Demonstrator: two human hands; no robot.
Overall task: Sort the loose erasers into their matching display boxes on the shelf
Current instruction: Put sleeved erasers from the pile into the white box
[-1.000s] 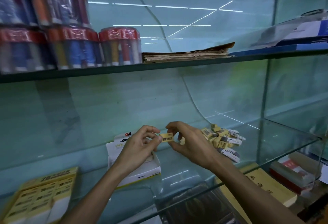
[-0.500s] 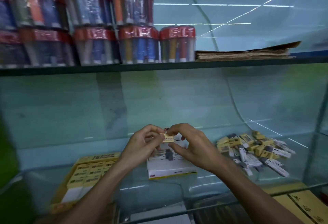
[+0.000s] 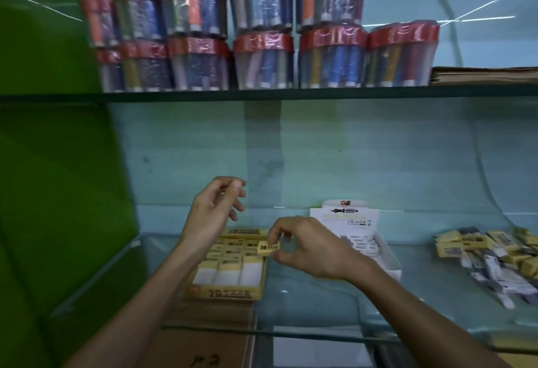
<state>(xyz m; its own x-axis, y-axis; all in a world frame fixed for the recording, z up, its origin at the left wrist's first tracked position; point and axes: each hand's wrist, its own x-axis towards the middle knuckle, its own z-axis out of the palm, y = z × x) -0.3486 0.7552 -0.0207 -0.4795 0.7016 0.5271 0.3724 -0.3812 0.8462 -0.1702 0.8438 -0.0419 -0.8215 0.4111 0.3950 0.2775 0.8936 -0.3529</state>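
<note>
The right hand (image 3: 308, 246) pinches a small yellow 2B-labelled eraser (image 3: 268, 247) over the yellow cardboard display box (image 3: 227, 293). The left hand (image 3: 214, 212) hovers, loosely curled, holding nothing. Risk: the narrow fingertip hold may slip, dropping the eraser askew across the filled rows.

Eraser pile (image 3: 492, 260) lies right of two boxes (image 3: 227, 280) on the shelf (image 3: 422, 303).

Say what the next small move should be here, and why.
Probably lower the yellow eraser into the yellow display box just beneath it. The right hand pinches it over the box's right side, its 2B print matches the box label, and the left hand hangs free, holding nothing.
</note>
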